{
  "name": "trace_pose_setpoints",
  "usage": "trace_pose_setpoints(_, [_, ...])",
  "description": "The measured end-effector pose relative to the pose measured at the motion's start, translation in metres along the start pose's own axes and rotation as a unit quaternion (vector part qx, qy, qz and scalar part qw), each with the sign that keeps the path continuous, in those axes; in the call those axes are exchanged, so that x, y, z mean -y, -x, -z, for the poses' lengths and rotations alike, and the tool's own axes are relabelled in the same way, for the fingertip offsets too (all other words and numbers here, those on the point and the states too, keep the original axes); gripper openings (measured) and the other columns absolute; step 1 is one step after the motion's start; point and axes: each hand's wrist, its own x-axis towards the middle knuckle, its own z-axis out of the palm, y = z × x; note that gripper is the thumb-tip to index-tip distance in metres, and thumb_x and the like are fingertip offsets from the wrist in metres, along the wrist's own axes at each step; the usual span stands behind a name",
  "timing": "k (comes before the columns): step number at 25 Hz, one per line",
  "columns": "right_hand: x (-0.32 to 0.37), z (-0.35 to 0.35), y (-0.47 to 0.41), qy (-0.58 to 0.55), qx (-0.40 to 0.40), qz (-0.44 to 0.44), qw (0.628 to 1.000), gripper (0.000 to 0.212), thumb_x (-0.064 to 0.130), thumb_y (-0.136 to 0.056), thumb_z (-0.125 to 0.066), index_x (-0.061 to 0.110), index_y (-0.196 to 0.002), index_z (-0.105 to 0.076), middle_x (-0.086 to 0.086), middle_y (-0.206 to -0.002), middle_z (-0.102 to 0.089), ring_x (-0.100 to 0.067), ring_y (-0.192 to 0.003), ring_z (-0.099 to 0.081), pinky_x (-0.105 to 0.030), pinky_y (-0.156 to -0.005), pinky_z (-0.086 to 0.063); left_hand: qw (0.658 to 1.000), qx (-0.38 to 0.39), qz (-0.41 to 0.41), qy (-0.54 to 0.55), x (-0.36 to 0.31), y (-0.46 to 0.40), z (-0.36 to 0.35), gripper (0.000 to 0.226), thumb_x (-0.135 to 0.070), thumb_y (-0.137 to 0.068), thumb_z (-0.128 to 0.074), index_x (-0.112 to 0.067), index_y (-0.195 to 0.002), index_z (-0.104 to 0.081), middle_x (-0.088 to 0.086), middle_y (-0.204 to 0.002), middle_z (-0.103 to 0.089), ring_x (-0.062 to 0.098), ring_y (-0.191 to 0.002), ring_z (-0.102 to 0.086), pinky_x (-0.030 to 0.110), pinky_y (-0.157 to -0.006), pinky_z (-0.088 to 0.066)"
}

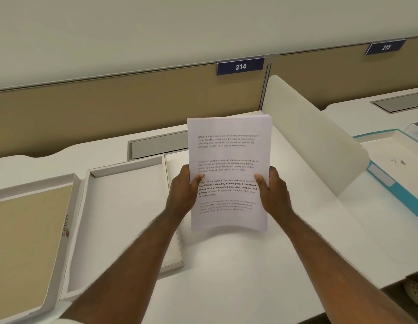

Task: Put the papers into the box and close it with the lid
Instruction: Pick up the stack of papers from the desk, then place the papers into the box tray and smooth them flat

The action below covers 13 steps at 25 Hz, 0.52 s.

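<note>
A stack of printed white papers [228, 157] is held upright above the desk, its lower edge slightly curled. My left hand [183, 191] grips its left edge and my right hand [274, 191] grips its right edge, thumbs on the front page. To the left of the papers lies an open white box [123, 170], shallow and holding nothing. Further left lies the lid [70, 206], upside down, with a tan inside and printing on its side wall.
A white desk [250, 265] carries everything. A curved white divider [315, 136] stands to the right, with a teal-edged box [390, 183] beyond it. A tan partition with number plates [240, 66] runs along the back. A grey cable hatch [159, 145] sits behind the box.
</note>
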Motion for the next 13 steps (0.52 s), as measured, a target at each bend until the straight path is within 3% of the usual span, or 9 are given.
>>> trace_pose_setpoints(2, [0.014, 0.005, -0.009, -0.031, 0.013, 0.0, 0.999, 0.029, 0.034, -0.096, -0.047, 0.011, -0.113, -0.052, -0.01, -0.109, -0.07, -0.033, -0.096, -0.066, -0.04, -0.078, -0.053, 1.0, -0.022, 0.0, -0.02, -0.004, -0.005, 0.011, 0.035, -0.041, -0.096, -0.05, -0.011, -0.111, -0.056, -0.006, -0.097, -0.065, 0.006, -0.075, -0.062, 0.009, -0.058, -0.046])
trace_pose_setpoints(4, [0.032, 0.004, -0.015, -0.061, 0.036, 0.0, 0.998, 0.028, 0.032, -0.096, -0.048, 0.011, -0.113, -0.054, -0.007, -0.112, -0.069, -0.03, -0.1, -0.065, -0.041, -0.084, -0.052, 0.999, -0.04, 0.014, -0.032, -0.005, -0.008, 0.027, 0.033, -0.041, -0.094, -0.052, -0.012, -0.111, -0.058, -0.011, -0.093, -0.063, -0.006, -0.07, -0.056, 0.004, -0.051, -0.042])
trace_pose_setpoints(7, [0.062, -0.009, -0.017, -0.062, 0.065, 0.012, 0.996, 0.03, 0.034, -0.095, -0.047, 0.012, -0.115, -0.052, -0.006, -0.114, -0.068, -0.029, -0.102, -0.064, -0.046, -0.087, -0.052, 0.997, -0.067, 0.02, -0.036, -0.001, -0.006, 0.061, 0.031, -0.042, -0.093, -0.053, -0.018, -0.111, -0.058, -0.016, -0.091, -0.062, -0.011, -0.071, -0.056, 0.004, -0.051, -0.039])
trace_pose_setpoints(13, [0.132, -0.067, -0.001, -0.053, 0.121, 0.037, 0.991, 0.031, 0.04, -0.095, -0.044, 0.015, -0.111, -0.05, -0.004, -0.113, -0.068, -0.029, -0.099, -0.063, -0.043, -0.082, -0.051, 0.993, -0.101, 0.038, -0.051, 0.034, 0.01, 0.145, 0.033, -0.044, -0.093, -0.052, -0.015, -0.109, -0.057, -0.011, -0.093, -0.065, -0.001, -0.074, -0.061, 0.015, -0.057, -0.044])
